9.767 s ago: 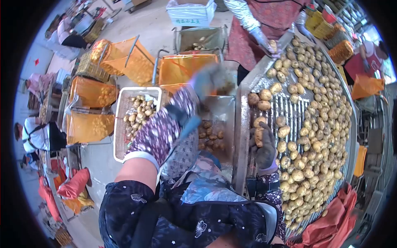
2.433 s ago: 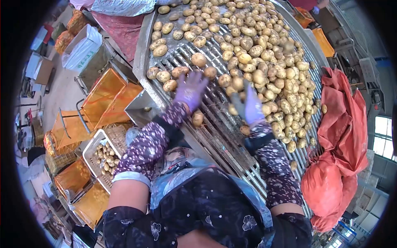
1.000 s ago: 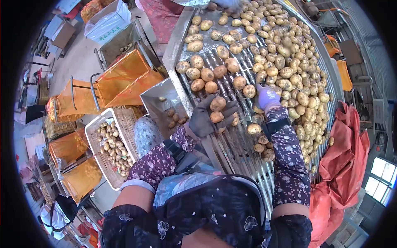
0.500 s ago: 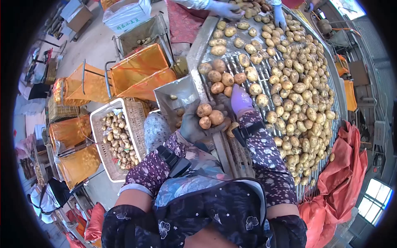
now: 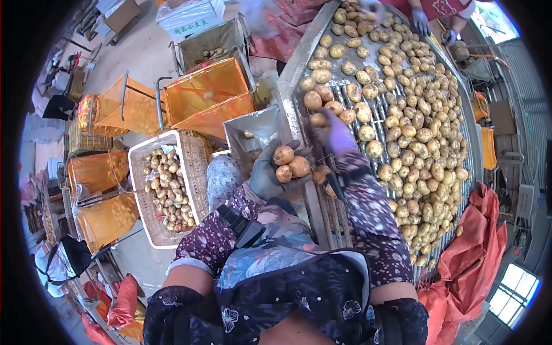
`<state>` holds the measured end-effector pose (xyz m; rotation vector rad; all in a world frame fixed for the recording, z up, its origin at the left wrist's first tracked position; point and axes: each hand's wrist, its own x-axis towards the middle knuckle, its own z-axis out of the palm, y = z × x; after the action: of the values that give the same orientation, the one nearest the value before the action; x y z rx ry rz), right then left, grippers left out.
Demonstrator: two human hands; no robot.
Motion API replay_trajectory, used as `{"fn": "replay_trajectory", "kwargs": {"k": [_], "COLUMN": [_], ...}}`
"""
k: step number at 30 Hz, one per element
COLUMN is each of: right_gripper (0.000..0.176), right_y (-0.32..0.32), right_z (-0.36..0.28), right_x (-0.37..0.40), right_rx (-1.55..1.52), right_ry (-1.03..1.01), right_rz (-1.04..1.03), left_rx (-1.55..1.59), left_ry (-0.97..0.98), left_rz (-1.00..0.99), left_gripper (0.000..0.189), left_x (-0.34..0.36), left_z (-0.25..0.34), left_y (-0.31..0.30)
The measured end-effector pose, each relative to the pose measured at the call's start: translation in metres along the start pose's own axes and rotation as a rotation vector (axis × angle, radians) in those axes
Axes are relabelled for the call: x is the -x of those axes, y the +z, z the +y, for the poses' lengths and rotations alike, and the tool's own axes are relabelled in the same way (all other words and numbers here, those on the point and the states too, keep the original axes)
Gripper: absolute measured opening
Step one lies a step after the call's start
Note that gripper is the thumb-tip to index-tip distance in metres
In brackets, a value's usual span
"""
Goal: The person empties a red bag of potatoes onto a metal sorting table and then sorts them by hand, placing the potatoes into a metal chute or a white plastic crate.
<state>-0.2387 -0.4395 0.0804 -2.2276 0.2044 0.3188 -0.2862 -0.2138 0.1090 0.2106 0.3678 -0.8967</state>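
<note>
My left hand (image 5: 267, 175), in a grey glove, is cupped around three brown potatoes (image 5: 298, 167) near the edge of the sorting table (image 5: 291, 95). Over the table's left edge, my right hand (image 5: 336, 131), in a purple glove, is blurred; its fingers reach a potato (image 5: 318, 119) beside other large potatoes. Whether it grips that potato is unclear. Many potatoes (image 5: 424, 135) cover the slatted surface to the right. Below my right hand, two potatoes (image 5: 322, 174) lie by the metal channel.
A white crate (image 5: 196, 190) of small potatoes stands at left, near orange mesh bags (image 5: 210, 92) on frames. A metal chute (image 5: 238, 131) adjoins the table. Co-workers' gloved hands (image 5: 421, 22) are at the far side. Red sacking (image 5: 468, 247) hangs at right.
My right hand has shifted to the left and its fingers now reach a potato at the table edge. The view has shifted a little. Co-workers' hands at the top have moved.
</note>
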Motion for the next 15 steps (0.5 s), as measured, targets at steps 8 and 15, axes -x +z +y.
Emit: {"fn": "replay_trajectory", "kwargs": {"k": [8, 15], "right_gripper": [0.054, 0.050], "right_y": [-0.021, 0.063], "right_z": [-0.071, -0.129], "right_x": [0.054, -0.048], "right_rx": [-1.131, -0.457], "right_ry": [0.034, -0.228], "right_rz": [-0.202, -0.302], "left_rx": [-0.323, -0.002], "left_ry": [0.060, 0.203], "left_rz": [-0.098, -0.015], "left_gripper": [0.060, 0.053], "left_x": [-0.019, 0.018], "left_z": [0.015, 0.090], "left_y": [-0.014, 0.012]}}
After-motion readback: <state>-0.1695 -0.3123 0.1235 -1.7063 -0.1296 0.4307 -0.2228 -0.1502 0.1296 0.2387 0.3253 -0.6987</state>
